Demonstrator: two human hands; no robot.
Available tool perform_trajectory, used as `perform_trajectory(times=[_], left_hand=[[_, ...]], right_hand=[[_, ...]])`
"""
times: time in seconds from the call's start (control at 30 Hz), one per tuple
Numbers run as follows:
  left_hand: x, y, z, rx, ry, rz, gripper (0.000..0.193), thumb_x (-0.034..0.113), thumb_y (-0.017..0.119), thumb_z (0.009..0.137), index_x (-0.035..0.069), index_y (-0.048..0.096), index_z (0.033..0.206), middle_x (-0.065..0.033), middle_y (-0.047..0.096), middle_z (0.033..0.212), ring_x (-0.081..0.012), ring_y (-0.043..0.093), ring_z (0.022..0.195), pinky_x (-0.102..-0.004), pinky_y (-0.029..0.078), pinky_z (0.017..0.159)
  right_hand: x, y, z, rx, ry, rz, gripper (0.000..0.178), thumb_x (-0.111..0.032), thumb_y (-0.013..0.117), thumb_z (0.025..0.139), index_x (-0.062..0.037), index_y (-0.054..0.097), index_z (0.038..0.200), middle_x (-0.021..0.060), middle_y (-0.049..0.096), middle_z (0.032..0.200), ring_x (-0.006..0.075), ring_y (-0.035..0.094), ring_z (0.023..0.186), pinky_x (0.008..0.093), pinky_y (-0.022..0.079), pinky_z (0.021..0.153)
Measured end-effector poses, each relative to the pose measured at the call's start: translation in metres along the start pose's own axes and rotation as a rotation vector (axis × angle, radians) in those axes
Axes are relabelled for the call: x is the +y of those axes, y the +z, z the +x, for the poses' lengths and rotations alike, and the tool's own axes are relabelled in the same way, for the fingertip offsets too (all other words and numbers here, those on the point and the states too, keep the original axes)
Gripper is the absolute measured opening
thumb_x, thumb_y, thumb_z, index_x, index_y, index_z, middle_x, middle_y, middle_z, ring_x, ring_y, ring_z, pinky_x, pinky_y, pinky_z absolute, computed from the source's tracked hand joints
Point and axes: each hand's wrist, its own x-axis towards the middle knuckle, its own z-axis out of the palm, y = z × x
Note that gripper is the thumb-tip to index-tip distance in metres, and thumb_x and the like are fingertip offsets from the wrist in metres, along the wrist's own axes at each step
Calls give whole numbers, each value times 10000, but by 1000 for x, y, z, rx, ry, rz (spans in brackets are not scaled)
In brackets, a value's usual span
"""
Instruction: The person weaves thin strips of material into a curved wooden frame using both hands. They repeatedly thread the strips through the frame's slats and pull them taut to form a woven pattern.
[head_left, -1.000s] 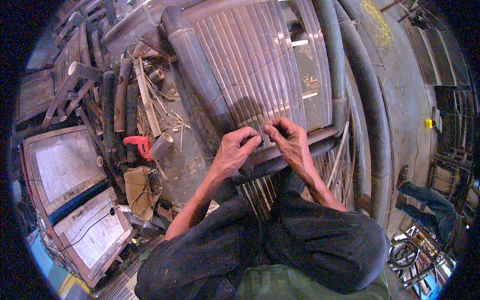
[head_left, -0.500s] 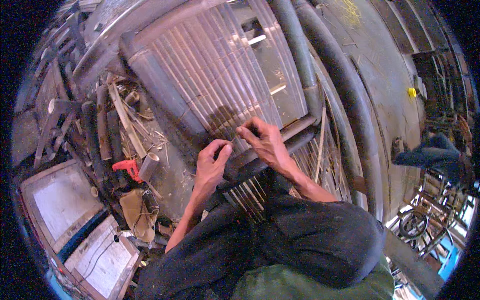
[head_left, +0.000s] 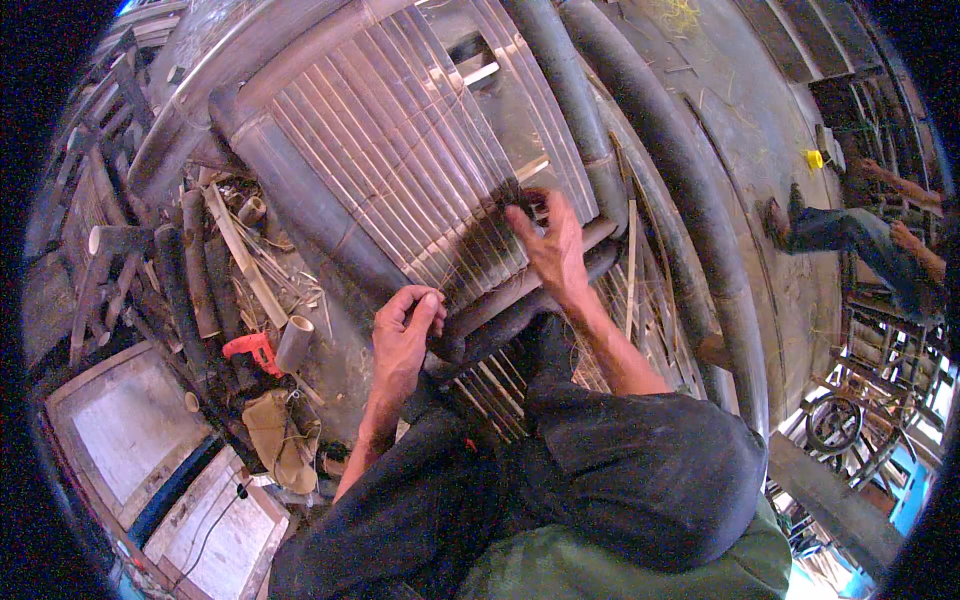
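Holding left hand (head_left: 402, 335) half curled, thumb brought to forefinger, just beside near left corner of slat panel (head_left: 390, 140). Reads as a pinch for something thin; can't tell if a strand is in it. Holding right hand (head_left: 552, 240) higher and to the right, fingers bent inward over near right part of panel. Can't tell how far closed or on what: tips too dark. Set well apart, maybe to keep something fine taut.

Lying in front of both knees (head_left: 640, 470), slat panel inside a frame of thick poles (head_left: 310, 195), near bar (head_left: 495, 308) toward the body. Probably close in for short reach. Packed tight at left and middle, then broken by a gap near the right edge, with pale strips (head_left: 480, 73) showing there, likely as support underneath.

Parked on floor to the left: red tool (head_left: 252, 350) beside cut pole piece (head_left: 295, 342), offcuts, brown cloth (head_left: 278, 440). Presumably in reach, out of the way. Far right: yellow roll (head_left: 814, 159), another person (head_left: 870, 245) well apart.
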Motion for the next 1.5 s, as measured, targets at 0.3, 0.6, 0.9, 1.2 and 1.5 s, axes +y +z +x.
perform_trajectory(times=[0.3,0.6,0.9,1.2,1.5], left_hand=[[9,4,5,-84,3,183,167,154,563,941,14,649,970,-23,640,775,-64,523,646,-215,430,580],[31,8,23,-15,32,157,174,139,559,939,1,658,976,-45,664,789,-90,594,690,-244,469,630],[46,42,54,-15,476,249,171,131,569,929,-20,632,980,-89,667,767,-131,636,730,-283,498,689],[67,67,44,-161,588,242,143,129,627,887,7,624,961,-152,662,805,-217,666,739,-324,507,671],[58,34,32,-213,637,425,110,106,629,878,-3,637,882,-168,642,818,-293,657,750,-362,514,667]], right_hand=[[59,-4,18,-248,393,395,273,-256,659,878,-32,689,1031,128,707,935,191,661,877,326,502,801],[8,-37,22,-247,237,-116,233,-227,614,893,-14,669,970,176,670,828,247,629,711,352,482,674],[-73,-116,-16,-359,291,-220,225,-221,613,912,3,624,929,112,598,689,149,490,614,315,427,604],[-126,-115,9,-654,-16,-159,148,-174,608,895,-33,611,940,210,627,785,365,636,710,404,488,637],[-124,-79,47,-553,-9,95,288,-288,519,974,-17,609,1013,141,644,794,171,619,760,354,482,686]])
